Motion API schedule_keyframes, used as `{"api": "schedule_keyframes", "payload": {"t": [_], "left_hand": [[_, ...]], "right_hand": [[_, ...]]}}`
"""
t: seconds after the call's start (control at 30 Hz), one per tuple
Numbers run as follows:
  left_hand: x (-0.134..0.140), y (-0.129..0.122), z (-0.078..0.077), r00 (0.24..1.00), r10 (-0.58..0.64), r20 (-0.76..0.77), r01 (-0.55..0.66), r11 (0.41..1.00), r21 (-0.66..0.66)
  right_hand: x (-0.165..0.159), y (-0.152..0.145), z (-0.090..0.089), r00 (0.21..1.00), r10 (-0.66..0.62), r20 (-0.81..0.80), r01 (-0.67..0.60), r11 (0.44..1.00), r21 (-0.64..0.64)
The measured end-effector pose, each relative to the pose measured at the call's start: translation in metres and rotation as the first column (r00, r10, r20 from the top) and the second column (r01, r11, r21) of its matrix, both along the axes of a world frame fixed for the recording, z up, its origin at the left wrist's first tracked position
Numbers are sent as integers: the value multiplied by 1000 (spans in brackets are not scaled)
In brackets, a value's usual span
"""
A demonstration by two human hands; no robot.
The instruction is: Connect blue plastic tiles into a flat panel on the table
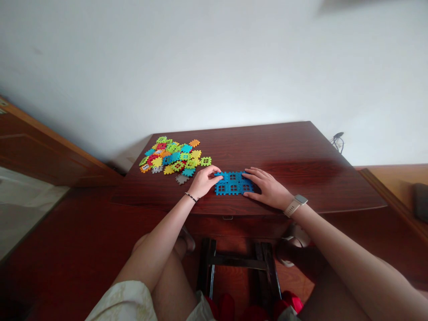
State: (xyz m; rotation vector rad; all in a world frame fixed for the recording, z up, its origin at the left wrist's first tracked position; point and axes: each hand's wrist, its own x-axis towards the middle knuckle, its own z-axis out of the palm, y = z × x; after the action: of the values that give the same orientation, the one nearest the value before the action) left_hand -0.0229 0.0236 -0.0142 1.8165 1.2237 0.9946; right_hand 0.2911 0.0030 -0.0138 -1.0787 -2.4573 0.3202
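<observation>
Blue panel (233, 183): interlocking window tiles, two rows, flat near the table's front edge.
Left hand (204, 182): thumb and index finger grip the far left corner; dark bracelet (191, 196) on wrist.
Right hand (268, 187): fingers spread, tips on right end; smartwatch (296, 205), pale strap.
Tile pile (175, 156): mixed colours, left side; grey tile (182, 179) at near edge.
Table (284, 156): dark red-brown wood, against white wall (214, 67).

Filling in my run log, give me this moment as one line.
left hand: at blue panel, left end | right hand: on its right end | loose pieces: left side of table
</observation>
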Motion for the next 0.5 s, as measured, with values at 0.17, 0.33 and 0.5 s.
{"api": "schedule_keyframes", "payload": {"t": [0.17, 0.33, 0.5], "left_hand": [[0, -1, 3, 999, 7, -31, -7, 1000, 8], [1, -4, 8, 993, 39, -116, -34, 998, 47], [1, -5, 9, 986, 55, -156, -46, 997, 63]], "right_hand": [[0, 0, -1, 1000, -3, 3, 3, 1000, -1], [0, 0, -1, 1000, -6, 6, 6, 1000, 4], [0, 0, -1, 1000, -3, -2, 3, 1000, 5]]}}
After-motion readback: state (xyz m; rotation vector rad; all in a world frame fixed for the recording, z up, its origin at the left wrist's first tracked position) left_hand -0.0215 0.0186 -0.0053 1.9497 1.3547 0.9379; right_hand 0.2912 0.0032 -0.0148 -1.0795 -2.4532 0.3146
